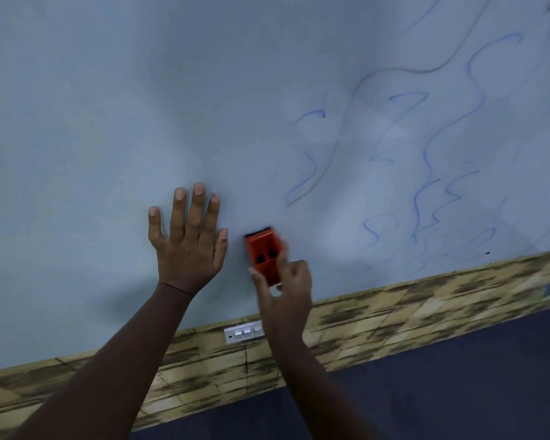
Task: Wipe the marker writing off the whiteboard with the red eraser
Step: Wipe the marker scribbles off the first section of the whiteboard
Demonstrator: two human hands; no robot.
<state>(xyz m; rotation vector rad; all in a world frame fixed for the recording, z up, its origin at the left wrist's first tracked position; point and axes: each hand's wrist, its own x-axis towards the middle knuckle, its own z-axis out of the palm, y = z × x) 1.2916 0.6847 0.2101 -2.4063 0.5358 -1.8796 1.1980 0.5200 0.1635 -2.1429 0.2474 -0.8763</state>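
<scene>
The pale whiteboard fills most of the view. Blue marker squiggles and a long dark line cover its right half; the left half is bare. My right hand grips the red eraser by its lower end, with the eraser's dark felt edge against the board near its bottom. My left hand lies flat on the board with fingers spread, just left of the eraser.
A tan patterned strip runs below the board, slanting up to the right. A white switch plate sits on it under my right wrist. Dark blue wall lies below the strip.
</scene>
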